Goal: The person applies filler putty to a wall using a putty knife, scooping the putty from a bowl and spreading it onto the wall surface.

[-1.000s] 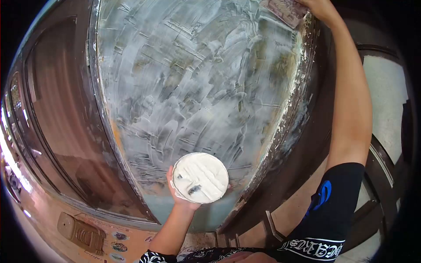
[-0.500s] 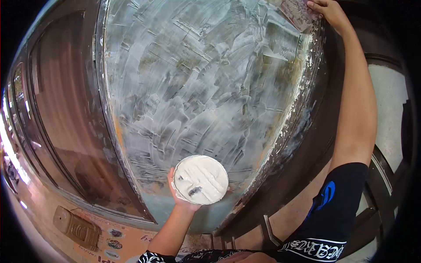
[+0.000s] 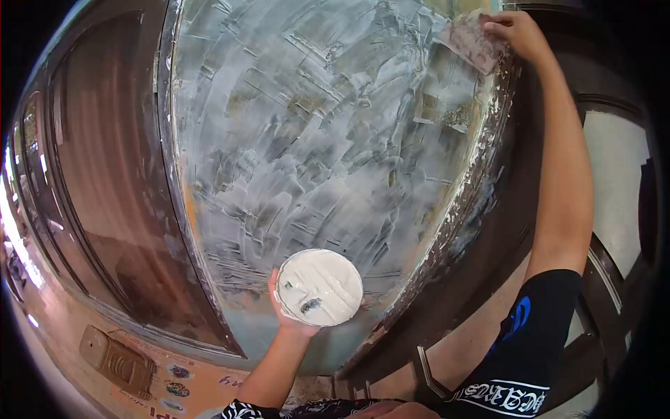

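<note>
My left hand (image 3: 296, 327) is wrapped round the underside and left edge of a shallow round tub of white putty (image 3: 331, 279), held low in front of the wall. Two dark marks show in the smooth putty. At the upper right, my right hand (image 3: 520, 36) pinches the outer edge of a flat, putty-smeared spreader (image 3: 469, 42). The spreader's blade lies against the wall panel (image 3: 300, 160), close to its right border. Streaky whitish-grey putty covers most of this panel over a greenish base.
A dark frame (image 3: 481, 167) flecked with putty runs down the panel's right side. Dark wooden window or door panels (image 3: 112, 153) stand at the left. On the floor at lower left, a brown plastic stool (image 3: 117, 357) lies beside a printed orange sheet (image 3: 202, 380).
My right hand has drawn the spreader a little downward along the panel's right border. The putty tub in my left hand stays in nearly the same place.
</note>
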{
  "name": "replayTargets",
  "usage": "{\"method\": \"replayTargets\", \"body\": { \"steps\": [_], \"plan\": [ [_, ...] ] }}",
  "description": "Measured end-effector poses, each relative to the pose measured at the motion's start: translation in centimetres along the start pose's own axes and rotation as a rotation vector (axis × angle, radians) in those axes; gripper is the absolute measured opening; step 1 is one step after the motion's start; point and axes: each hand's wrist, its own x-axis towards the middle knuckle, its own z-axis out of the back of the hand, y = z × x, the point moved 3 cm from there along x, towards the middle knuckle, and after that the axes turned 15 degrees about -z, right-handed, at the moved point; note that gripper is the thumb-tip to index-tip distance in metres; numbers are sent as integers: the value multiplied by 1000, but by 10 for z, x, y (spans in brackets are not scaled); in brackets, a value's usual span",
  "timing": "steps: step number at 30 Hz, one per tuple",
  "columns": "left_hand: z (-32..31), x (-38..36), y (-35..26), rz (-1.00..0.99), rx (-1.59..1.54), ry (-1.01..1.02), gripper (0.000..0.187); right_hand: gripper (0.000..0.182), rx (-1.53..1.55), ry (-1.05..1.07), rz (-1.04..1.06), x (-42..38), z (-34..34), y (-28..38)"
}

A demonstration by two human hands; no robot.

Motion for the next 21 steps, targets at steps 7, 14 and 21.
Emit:
{"method": "replayTargets", "body": {
  "steps": [7, 14, 21],
  "plan": [
    [-3, -4, -6, -79, 281, 129, 79, 25, 43, 436, 48, -72, -38, 62],
    [-2, -1, -1, -65, 322, 128, 81, 31, 92, 30, -68, 16, 0, -11],
    [3, 1, -16, -111, 320, 114, 81, 24, 75, 385, 18, -54, -24, 57]
  ]
}}
